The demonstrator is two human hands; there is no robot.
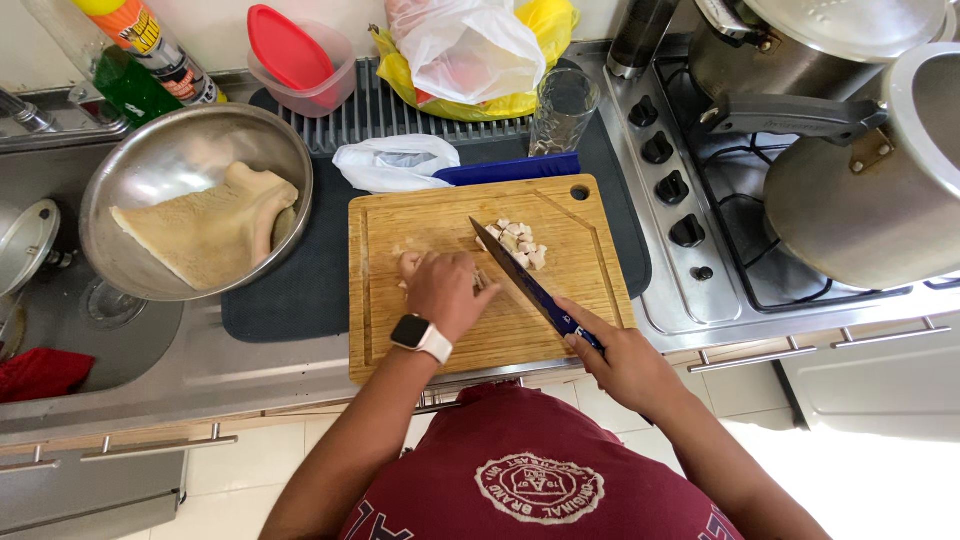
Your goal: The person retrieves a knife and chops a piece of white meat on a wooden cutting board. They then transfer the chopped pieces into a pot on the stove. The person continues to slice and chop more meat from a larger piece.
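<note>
Centrally, left hand (pixel 445 290) pressing meat strip (pixel 408 264), right hand (pixel 625 365) gripping knife (pixel 525 283), board's (pixel 440 345) near edge bare.

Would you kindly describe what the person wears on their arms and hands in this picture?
Both forearms are bare, with no sleeves reaching them and no gloves. The left hand has a smartwatch with a dark square face and white strap at the wrist. The right hand shows nothing worn. The shirt is maroon with white print.
</note>
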